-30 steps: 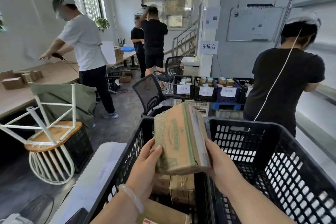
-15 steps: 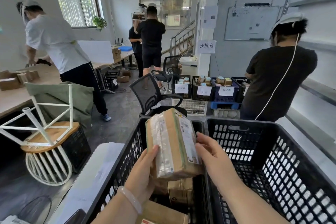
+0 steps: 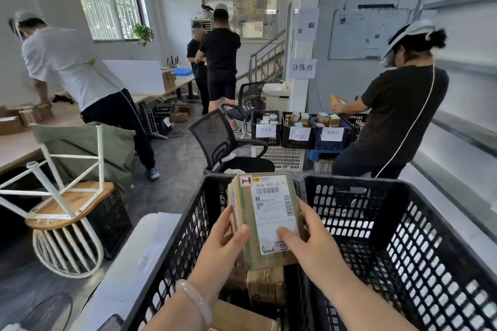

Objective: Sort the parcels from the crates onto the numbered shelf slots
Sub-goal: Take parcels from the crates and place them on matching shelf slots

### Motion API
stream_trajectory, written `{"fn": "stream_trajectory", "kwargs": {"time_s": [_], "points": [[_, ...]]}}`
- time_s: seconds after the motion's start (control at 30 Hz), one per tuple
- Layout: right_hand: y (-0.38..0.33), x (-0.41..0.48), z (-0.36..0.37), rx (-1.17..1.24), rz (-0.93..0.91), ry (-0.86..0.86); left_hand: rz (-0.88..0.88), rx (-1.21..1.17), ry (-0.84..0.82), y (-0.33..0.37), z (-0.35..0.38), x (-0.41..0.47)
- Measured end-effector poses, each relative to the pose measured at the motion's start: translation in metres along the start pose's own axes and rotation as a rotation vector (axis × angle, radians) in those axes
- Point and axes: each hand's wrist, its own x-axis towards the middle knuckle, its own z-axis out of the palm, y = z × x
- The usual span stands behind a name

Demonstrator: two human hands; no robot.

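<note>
I am holding a parcel (image 3: 265, 219) in both hands, tilted up towards me over the left black crate (image 3: 172, 263), just above the far end of its opening. My left hand (image 3: 224, 246) is gripping the parcel's left edge: the thumb is lying across the brown taped face and the fingers are curling round behind, out of my sight. My right hand (image 3: 309, 247) is gripping the right edge in the same way, with the thumb pressing on the lower part of the white shipping label (image 3: 271, 212) and the fingers (image 3: 304, 209) wrapping along the side. Neither hand is spread wide; both are closing round the box. A pale bangle (image 3: 197, 301) is sitting on my left wrist.

Below the parcel, more brown boxes (image 3: 266, 287) are lying in the left crate. The right black crate (image 3: 403, 236) is standing just beside it, touching it wall to wall. Further off, a person in a black top (image 3: 398, 115) is standing at a row of labelled bins (image 3: 295, 129), near the grey wall shelves (image 3: 462, 129).
</note>
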Motion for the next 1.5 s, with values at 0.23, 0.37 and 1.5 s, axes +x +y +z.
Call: {"fn": "stream_trajectory", "kwargs": {"time_s": [0.23,0.37,1.5], "points": [[-0.003,-0.003,-0.001,-0.054,-0.101,0.035,0.116,-0.027,-0.01,0.003,0.002,0.008],[-0.005,-0.008,0.0,-0.081,-0.105,0.09,0.215,0.125,0.028,0.001,0.004,0.016],[-0.05,-0.444,-0.42,-0.778,0.198,1.134,0.73,0.038,-1.02,-0.01,0.578,-0.217]]}}
